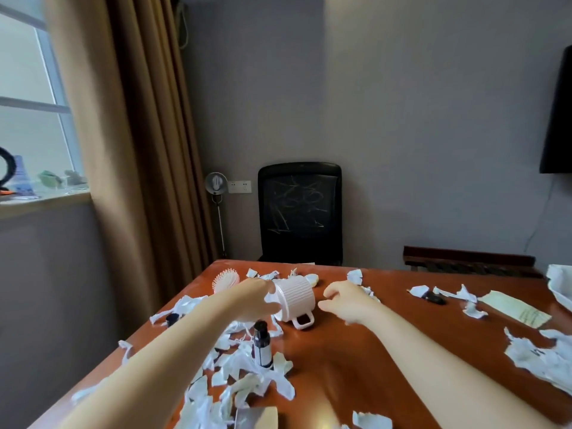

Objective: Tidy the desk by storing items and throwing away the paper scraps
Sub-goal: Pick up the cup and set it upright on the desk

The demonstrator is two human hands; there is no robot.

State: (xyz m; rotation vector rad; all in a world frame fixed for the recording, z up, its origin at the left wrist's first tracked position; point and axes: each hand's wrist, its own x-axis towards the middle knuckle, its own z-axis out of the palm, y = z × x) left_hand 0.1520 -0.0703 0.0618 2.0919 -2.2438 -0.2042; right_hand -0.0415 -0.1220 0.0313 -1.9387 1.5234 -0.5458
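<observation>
A white ribbed basket (295, 297) with a loop handle lies tipped on its side in the middle of the reddish-brown desk (356, 360). My left hand (257, 300) grips its rim from the left. My right hand (346, 300) hovers just right of the basket with loosely curled fingers, holding nothing and not touching it. Torn white paper scraps (241, 382) cover the near left of the desk, and more scraps (538, 357) lie at the right. A dark-capped bottle (262, 345) stands upright among the scraps under my left forearm. A white hairbrush (225, 280) lies behind my left hand.
A small dark jar (171, 318) sits near the desk's left edge. A black object (435, 298) and a yellow note (515, 308) lie at the right. A black office chair (300, 212) stands behind the desk, and a curtain (139, 150) hangs at the left.
</observation>
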